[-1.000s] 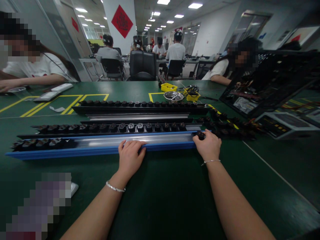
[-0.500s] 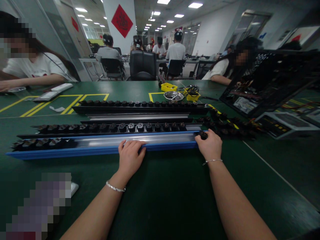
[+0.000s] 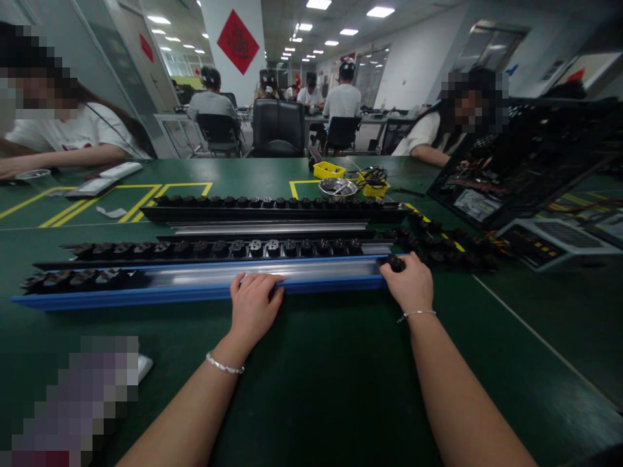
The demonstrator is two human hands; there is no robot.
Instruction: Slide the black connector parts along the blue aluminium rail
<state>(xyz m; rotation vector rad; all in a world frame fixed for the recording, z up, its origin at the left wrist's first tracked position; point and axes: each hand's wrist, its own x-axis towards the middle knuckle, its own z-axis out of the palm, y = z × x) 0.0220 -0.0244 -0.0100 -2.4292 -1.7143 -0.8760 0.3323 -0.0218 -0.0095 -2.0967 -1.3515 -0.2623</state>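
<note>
A long blue rail point(image 3: 321, 284) with a bare metal channel lies crosswise in front of me. Several black socket modules point(image 3: 80, 277) sit in its left end. Near its middle my left hand point(image 3: 256, 298) is closed over the front edge, fingers on the rim. At the right end my right hand point(image 3: 411, 279) grips a small round-topped black socket module point(image 3: 395, 263) in its fingertips, at the mouth of the channel. How far that module is in the channel is hidden by the fingers. Just behind lies a black rail point(image 3: 219, 250) filled with similar modules.
Farther back lie another filled black rail point(image 3: 272, 211) and a bare metal one point(image 3: 272, 227). Loose black modules point(image 3: 448, 243) cluster at right, beside a power supply box point(image 3: 559, 240) and an open computer case point(image 3: 525, 155). A metal bowl point(image 3: 337, 187) and yellow bins point(image 3: 329, 170) stand behind.
My right wrist has shifted very slightly to the right, its fingers still on the module. The left hand and the blue rail look unmoved.
</note>
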